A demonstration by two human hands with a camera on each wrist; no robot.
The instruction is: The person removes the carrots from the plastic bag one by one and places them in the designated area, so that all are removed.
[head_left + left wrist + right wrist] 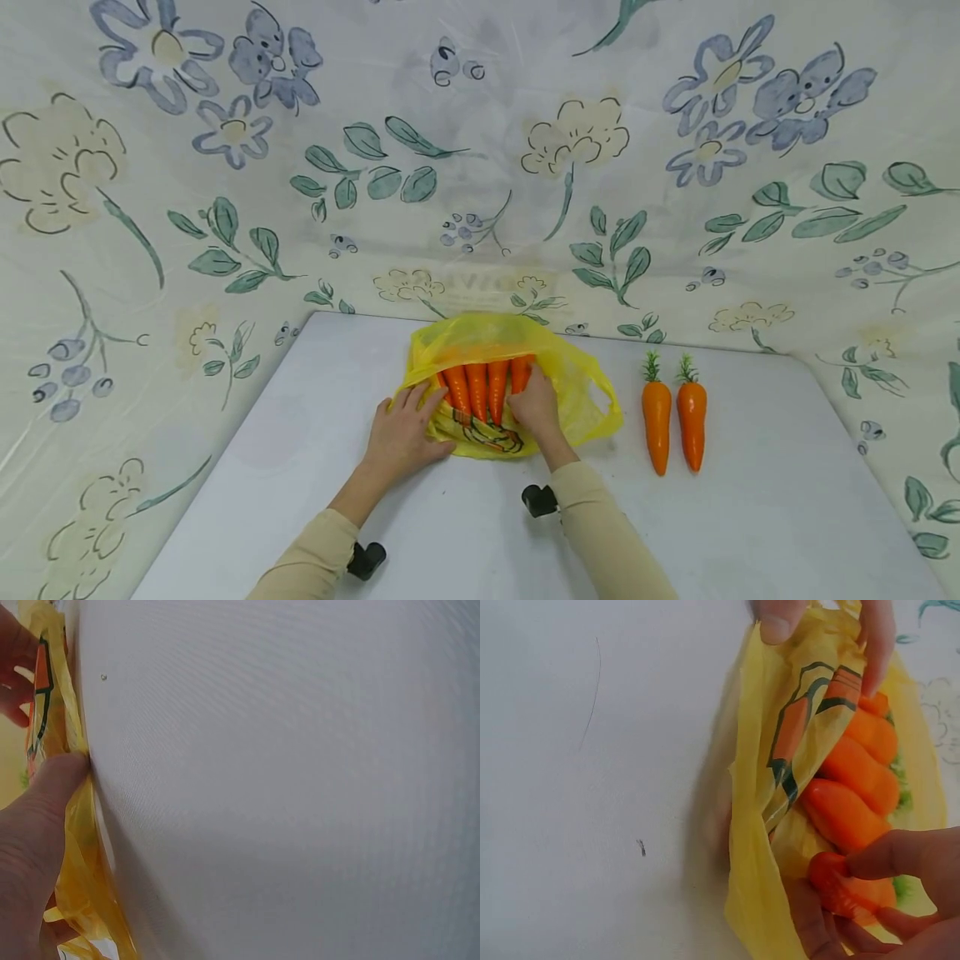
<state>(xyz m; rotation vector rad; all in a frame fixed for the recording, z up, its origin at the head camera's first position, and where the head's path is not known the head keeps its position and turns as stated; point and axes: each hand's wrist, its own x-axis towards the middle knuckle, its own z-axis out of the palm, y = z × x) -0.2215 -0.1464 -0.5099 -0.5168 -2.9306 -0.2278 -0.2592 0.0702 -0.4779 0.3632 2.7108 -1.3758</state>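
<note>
A yellow plastic bag [576, 408] lies on its side on the white table, its mouth gaping toward me. Inside, several orange carrots [477, 392] lie in a row, tips toward me; green tops [905, 796] show beyond them in the right wrist view. My right hand [536, 408] reaches into the mouth and grips the rightmost carrot [847, 889] between thumb and fingers. On the bag's left side rests my left hand [405, 433], fingers spread over the rim. Its thumb [56, 784] presses the bag's near edge in the left wrist view.
Two more carrots with leafy tops, a left one [657, 429] and a right one [692, 427], lie side by side on the table [765, 500] right of the bag. Flower-patterned sheeting [480, 167] rises behind the table's far edge.
</note>
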